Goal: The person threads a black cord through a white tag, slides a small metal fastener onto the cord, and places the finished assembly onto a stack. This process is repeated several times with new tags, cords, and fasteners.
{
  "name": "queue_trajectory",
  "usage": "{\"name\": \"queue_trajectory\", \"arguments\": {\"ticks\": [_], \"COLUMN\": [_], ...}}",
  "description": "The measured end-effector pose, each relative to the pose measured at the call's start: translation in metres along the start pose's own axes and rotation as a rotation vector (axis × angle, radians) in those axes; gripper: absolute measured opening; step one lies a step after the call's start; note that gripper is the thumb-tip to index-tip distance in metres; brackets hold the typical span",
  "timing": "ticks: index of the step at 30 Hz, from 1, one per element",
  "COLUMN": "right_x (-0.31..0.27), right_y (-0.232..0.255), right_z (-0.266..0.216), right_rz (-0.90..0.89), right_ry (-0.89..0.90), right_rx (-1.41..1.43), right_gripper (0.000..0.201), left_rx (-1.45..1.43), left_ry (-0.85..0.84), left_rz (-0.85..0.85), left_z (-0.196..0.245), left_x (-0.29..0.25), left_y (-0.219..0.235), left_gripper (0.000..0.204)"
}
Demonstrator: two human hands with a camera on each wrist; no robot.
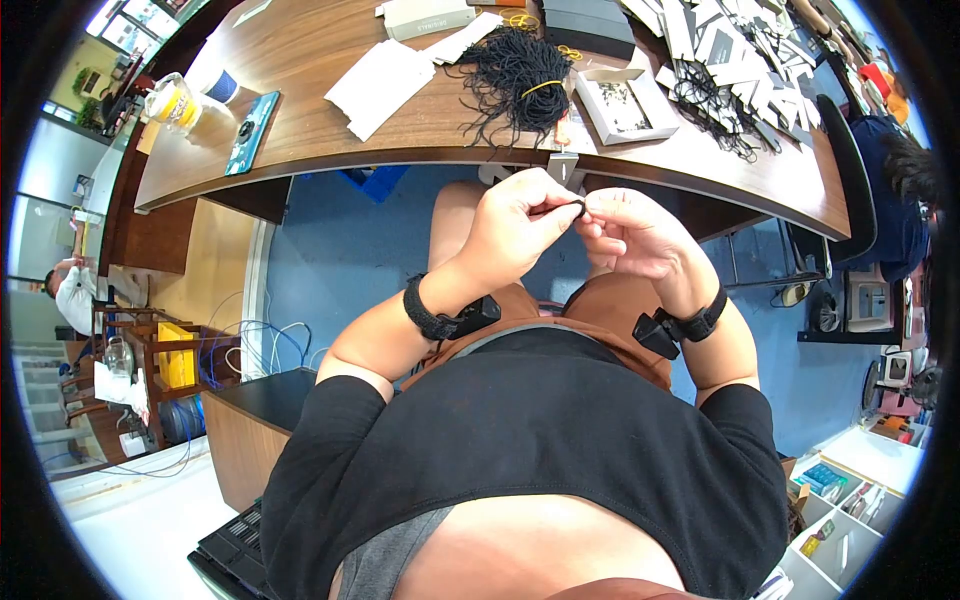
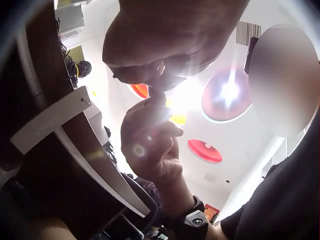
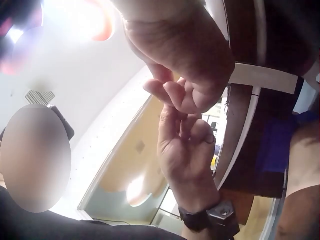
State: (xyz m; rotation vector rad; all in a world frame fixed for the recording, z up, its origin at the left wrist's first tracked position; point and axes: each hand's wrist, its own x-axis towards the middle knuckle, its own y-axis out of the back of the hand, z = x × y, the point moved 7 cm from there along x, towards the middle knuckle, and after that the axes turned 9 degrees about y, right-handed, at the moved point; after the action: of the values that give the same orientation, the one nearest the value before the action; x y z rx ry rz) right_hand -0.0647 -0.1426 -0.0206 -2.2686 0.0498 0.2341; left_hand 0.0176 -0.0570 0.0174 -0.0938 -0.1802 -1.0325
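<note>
Both hands meet in front of the table's near edge, over the lap. My left hand [image 1: 512, 228] pinches a small black piece [image 1: 580, 207] between thumb and forefinger. From the other side, my right hand [image 1: 648, 238] has its thumb and forefinger on the same piece, its other fingers loosely bent. Most of the piece is hidden by the fingertips; I cannot tell its kind. In the left wrist view the right hand [image 2: 150, 137] points up to the left one. A bundle of black cords [image 1: 520, 85], tied with a yellow band, lies on the table beyond.
A shallow white box [image 1: 625, 105] with small dark bits sits right of the cords. White paper [image 1: 380, 88] lies to their left. White tags with black strings [image 1: 735, 70] are heaped at the right. A phone [image 1: 252, 132] and a clear jar [image 1: 172, 104] stand farther left.
</note>
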Motion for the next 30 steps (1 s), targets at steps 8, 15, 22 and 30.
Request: {"name": "queue_trajectory", "arguments": {"ticks": [8, 15, 22, 30], "right_x": [0.004, -0.009, -0.011, -0.026], "right_y": [0.012, -0.008, -0.017, -0.042], "right_z": [-0.005, -0.028, -0.035, -0.041], "right_rz": [0.129, 0.271, 0.369, 0.355], "right_ry": [0.350, 0.687, 0.968, 1.147], "right_rx": [-0.285, -0.784, -1.006, -1.276], "right_gripper": [0.014, 0.012, 0.012, 0.015], "left_rx": [-0.251, -0.229, -0.684, -0.701], "left_ry": [0.196, 0.183, 0.505, 0.527], "left_rz": [-0.029, -0.023, -0.136, -0.113], "left_z": [-0.021, -0.022, -0.034, -0.034], "left_x": [0.005, 0.006, 0.006, 0.005], "left_y": [0.004, 0.001, -0.007, -0.003], "left_gripper": [0.008, 0.008, 0.006, 0.009]}}
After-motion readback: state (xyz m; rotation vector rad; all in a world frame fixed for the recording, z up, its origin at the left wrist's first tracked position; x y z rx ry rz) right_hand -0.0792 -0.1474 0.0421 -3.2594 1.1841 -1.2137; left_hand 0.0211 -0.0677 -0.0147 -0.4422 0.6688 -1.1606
